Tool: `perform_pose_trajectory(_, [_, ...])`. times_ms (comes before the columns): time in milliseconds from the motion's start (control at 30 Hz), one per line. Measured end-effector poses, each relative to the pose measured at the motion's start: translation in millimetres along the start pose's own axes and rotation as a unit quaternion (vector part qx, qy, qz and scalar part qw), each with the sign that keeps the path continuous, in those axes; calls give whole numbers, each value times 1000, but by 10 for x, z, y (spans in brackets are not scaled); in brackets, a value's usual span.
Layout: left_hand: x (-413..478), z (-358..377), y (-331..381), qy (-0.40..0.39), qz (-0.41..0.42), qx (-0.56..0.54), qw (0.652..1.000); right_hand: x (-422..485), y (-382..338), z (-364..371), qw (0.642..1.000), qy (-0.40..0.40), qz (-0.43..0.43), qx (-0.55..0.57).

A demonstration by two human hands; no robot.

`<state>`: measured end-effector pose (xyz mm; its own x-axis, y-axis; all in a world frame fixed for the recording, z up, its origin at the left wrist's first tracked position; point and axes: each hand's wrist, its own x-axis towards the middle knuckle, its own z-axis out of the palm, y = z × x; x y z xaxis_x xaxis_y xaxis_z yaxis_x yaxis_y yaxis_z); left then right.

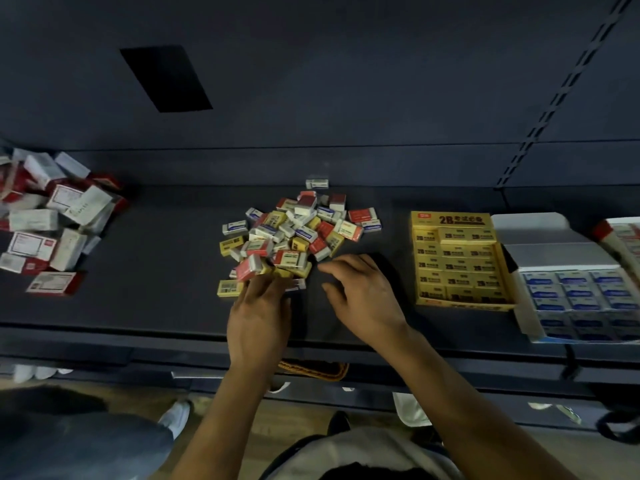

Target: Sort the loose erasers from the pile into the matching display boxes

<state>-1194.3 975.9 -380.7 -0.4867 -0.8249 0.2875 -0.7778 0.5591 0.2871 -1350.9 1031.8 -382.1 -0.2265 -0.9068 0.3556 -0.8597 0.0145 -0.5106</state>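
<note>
A pile of loose erasers (298, 233) in yellow, red and blue-and-white sleeves lies in the middle of the dark shelf. My left hand (259, 310) reaches into its near edge, fingertips among the erasers; whether it grips one I cannot tell. My right hand (360, 292) hovers just right of the pile's near edge, fingers loosely spread, holding nothing. A yellow display box (460, 261) of yellow 2B erasers stands to the right. Beyond it sits a white display box (581, 292) of blue-and-white erasers.
A heap of larger red and white boxes (52, 223) lies at the shelf's left end. Another red-edged box (620, 237) shows at the far right edge. The shelf's front lip (138, 337) runs below my hands. A second person's leg and shoe (176, 417) stand at lower left.
</note>
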Motion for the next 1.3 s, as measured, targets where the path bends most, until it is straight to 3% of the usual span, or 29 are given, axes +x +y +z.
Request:
perform_pose_trajectory(433, [130, 14, -153, 3, 14, -107, 994, 427, -183, 281, 996, -65, 62, 8])
perform_pose_trajectory(833, [164, 36, -90, -9, 33, -198, 980, 151, 43, 5, 989, -43, 127, 63])
perform_pose_trajectory(1300, [176, 8, 244, -47, -67, -314, 946, -118, 225, -309, 980, -15, 158, 116])
